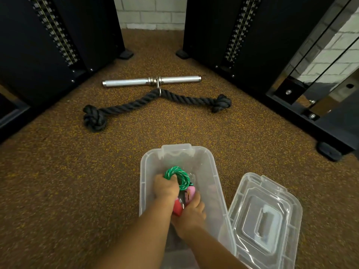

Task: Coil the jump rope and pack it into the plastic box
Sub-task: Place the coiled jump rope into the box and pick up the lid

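The clear plastic box (210, 167) stands open on the floor just in front of me. Both my hands are inside it. My left hand (166, 188) grips the coiled green jump rope (179, 176), its loops sticking out past my fingers. My right hand (191, 211) holds the rope's pink handle (190, 192) and red handle (177, 208), which lie side by side between my two hands. The lower ends of the handles are hidden by my hands.
The box's clear lid (266, 218) lies on the floor to the right, touching the box. Farther ahead lie a thick black knotted rope (155, 102) and a metal bar handle (151, 81). Black weight-stack machines (242, 35) flank the speckled brown floor on both sides.
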Demonstrator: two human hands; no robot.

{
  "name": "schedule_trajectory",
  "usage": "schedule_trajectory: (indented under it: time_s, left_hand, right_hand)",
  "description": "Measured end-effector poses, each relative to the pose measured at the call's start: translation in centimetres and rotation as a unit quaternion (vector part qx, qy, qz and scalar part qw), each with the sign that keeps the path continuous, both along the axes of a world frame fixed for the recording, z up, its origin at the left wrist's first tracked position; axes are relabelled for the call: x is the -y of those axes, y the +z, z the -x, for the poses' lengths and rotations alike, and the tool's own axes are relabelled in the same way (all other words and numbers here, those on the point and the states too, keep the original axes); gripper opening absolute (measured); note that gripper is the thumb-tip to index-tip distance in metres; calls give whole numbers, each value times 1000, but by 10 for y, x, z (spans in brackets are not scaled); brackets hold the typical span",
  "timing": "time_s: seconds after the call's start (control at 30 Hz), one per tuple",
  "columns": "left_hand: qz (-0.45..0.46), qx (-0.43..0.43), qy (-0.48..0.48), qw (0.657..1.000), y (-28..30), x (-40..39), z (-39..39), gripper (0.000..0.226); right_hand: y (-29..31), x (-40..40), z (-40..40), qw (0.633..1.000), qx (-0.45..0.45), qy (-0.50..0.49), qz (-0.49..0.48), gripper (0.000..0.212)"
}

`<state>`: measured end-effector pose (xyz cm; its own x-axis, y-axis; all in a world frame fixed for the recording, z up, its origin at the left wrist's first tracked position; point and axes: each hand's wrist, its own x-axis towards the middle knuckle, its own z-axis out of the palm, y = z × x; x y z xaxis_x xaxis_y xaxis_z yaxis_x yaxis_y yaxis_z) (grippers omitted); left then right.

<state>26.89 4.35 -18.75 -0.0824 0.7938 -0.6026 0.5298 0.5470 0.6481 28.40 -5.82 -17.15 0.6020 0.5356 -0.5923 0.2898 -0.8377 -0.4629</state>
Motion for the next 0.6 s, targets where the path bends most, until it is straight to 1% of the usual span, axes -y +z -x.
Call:
schedule_trajectory:
  time_s: [0.07, 0.13, 0.23, 0.3, 0.33, 0.4, 0.43, 0.47, 0.53, 0.6]
  left_hand:
    - [-32, -3, 1, 999, 12, 9, 0, 60]
    - [-43, -2, -11, 999, 21, 18, -1, 67]
    - [-44, 10, -53, 998, 24, 30, 0, 62]
    - [-34, 25, -70, 997, 33, 33, 1, 57]
    - [-29, 38, -71, 996, 38, 34, 1, 57]
    - [-30, 88, -71, 993, 54, 39, 2, 54]
    - [-44, 123, -66, 989, 66, 44, 2, 51]
    - [-66, 155, -56, 984, 78, 51, 2, 49]
    - [-118, 188, -54, 974, 107, 71, 1, 46]
    - [-154, 199, -94, 963, 132, 97, -2, 46]
  right_hand:
    - [0, -2, 1, 1000, 4, 7, 8, 102]
    - [2, -2, 1, 1000, -7, 18, 16, 97]
    - [11, 0, 1, 997, -26, 65, 42, 100]
    - [29, 4, 0, 994, -26, 103, 29, 98]
    - [43, 8, -3, 993, -22, 119, -2, 89]
    - [80, 21, -12, 985, 10, 131, -112, 55]
    - [100, 32, -19, 978, 21, 112, -176, 39]
    - [119, 43, -27, 968, 29, 71, -241, 29]
    - [150, 70, -46, 936, 60, -59, -343, 23]
    - [152, 102, -70, 899, 71, -207, -379, 21]
